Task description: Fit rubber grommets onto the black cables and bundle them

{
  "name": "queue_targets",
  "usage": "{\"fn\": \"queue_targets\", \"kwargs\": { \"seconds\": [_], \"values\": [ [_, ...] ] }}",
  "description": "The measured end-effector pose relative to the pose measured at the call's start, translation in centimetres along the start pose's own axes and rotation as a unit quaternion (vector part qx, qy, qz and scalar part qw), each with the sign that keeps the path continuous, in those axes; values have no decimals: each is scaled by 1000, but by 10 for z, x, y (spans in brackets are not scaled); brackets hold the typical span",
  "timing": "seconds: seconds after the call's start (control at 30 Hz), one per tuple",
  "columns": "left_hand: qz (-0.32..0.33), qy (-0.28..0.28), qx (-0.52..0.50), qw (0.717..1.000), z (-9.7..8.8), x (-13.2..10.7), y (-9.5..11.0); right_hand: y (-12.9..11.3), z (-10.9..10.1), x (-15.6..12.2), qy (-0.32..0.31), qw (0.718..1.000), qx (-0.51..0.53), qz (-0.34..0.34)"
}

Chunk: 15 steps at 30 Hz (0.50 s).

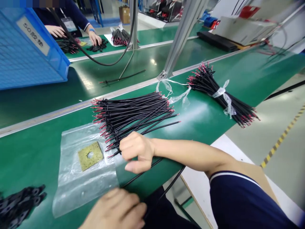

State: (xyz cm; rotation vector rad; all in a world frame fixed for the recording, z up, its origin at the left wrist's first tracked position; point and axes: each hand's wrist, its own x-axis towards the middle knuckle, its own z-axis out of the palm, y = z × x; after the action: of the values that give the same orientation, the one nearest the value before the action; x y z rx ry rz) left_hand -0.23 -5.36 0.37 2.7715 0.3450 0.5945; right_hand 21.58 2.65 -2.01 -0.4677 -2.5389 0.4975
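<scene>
A row of black cables [140, 111] with red wire ends lies on the green bench. My right hand [137, 152] is closed in a fist at the near edge of that row, over the black fittings on the cables' left ends; its grip is hidden. At the bottom, my left hand [116, 210] is curled and slightly blurred. A single black cable [172, 183] slants down to its fingers and appears held there. Another cable [133, 181] passes beneath my right hand. A yellow square pad [87, 156] with a central hole lies on a clear plastic bag [69, 184].
Black small parts [21, 203] are heaped at lower left. A tied cable bundle [221, 93] lies on the right, near loose plastic ties [173, 90]. A blue crate [30, 51] and metal post [178, 41] stand beyond. Across the bench, a co-worker's hand [94, 38] touches black parts.
</scene>
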Motion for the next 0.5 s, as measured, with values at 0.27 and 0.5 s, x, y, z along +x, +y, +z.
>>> {"fn": "queue_targets", "kwargs": {
  "seconds": [0.27, 0.5],
  "values": [
    [90, -70, 118, 987, 90, 35, 49, 17, 0, 0, 14, 997, -45, 53],
    [-25, -98, 96, 990, 46, 34, 44, -25, -21, 4, -11, 999, -24, 35]
  ]
}}
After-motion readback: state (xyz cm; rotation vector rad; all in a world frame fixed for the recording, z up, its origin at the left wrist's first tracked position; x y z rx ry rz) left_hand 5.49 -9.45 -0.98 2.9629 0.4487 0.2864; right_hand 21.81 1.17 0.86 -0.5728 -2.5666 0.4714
